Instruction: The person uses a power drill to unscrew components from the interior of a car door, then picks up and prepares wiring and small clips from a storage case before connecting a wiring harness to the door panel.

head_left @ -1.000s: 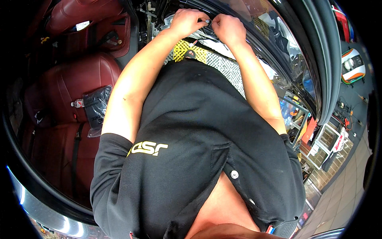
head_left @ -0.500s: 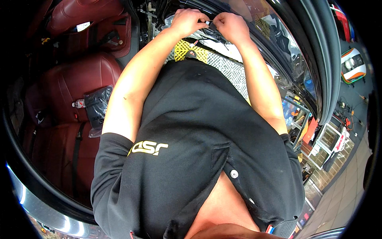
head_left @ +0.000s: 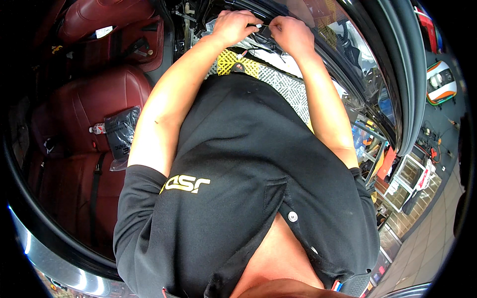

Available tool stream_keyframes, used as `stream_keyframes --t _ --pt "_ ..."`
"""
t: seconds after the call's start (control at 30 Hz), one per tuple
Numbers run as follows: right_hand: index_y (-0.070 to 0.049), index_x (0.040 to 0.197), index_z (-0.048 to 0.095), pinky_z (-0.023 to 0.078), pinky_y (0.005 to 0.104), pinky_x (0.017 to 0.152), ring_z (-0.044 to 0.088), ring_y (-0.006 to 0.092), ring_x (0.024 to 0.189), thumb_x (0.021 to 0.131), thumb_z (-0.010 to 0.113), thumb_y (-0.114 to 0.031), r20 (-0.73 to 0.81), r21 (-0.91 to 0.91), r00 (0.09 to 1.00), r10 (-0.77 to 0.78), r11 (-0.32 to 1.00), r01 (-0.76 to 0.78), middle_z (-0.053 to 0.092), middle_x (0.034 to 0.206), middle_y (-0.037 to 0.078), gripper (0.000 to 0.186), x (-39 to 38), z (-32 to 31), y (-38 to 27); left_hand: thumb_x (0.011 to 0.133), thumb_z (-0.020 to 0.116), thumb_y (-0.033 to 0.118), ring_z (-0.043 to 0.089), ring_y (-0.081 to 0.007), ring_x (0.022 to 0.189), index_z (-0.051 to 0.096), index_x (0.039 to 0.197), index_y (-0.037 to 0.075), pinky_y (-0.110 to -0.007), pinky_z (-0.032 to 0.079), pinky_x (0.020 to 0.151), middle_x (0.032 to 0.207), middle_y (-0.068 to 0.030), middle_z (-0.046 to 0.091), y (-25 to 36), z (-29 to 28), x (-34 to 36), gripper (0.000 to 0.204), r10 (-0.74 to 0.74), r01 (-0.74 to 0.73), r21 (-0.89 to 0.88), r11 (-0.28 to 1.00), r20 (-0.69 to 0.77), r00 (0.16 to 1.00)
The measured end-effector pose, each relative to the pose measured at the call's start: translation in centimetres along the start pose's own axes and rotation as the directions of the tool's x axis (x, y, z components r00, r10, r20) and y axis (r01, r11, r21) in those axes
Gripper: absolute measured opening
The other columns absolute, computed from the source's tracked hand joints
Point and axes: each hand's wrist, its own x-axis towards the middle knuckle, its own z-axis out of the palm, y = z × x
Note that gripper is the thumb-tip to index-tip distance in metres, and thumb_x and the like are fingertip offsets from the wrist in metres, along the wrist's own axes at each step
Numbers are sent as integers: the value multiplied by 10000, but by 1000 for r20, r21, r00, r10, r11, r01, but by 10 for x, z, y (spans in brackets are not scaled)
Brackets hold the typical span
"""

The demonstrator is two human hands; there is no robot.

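Observation:
Both my hands are at the far edge of the view, inside the opening of a car door. My left hand point(head_left: 233, 27) is closed in a pinch, with a small white piece point(head_left: 258, 26) at its fingertips. A short way to its right, my right hand point(head_left: 294, 36) has thumb and finger pressed together. A thin pale wire point(head_left: 267, 25) seems to run across the gap between the two hands. Just below them lie dark cables and a crumpled white sheet point(head_left: 280, 62). The finest details at the fingertips are too small to make out.
Dark red car seats point(head_left: 94, 107) are on the left, with a black plastic bag point(head_left: 123, 130) and a small bottle point(head_left: 98, 128) on one. The dark door point(head_left: 397, 64) curves along the right. Yellow and grey floor tiles point(head_left: 285, 84) lie below. A metal-framed rack point(head_left: 407, 181) stands farther right.
My right hand has shifted slightly to the right, and the gap between my hands is a little wider. My left hand has barely moved.

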Motion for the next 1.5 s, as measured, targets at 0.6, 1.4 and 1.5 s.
stream_keyframes --t 0.6,1.4,1.5 --pt "-215 1029 805 601 503 865 747 379 975 919 625 -294 134 -60 985 105 993 -98 777 1018 151 225 2 3 -1 916 722 304 729 -281 1023 788 1079 181 -437 568 899 1040 -40 780 5 1 3 214 -38 40 -45 998 35 999" --pt "-174 1050 813 607 475 873 748 354 1020 838 720 -318 220 -229 967 132 970 -80 783 1048 144 272 20 -4 -30 895 720 309 662 -215 1090 803 1000 225 -434 495 946 1130 59 700 1 2 -11 157 141 -131 171 976 -46 989" --pt "-179 1051 815 605 474 880 747 351 1026 835 724 -316 239 -221 960 143 971 -90 783 1056 140 271 21 -7 -32 894 718 320 657 -209 1098 807 981 227 -435 493 954 1126 72 701 3 2 -9 155 109 -101 156 983 -39 993"
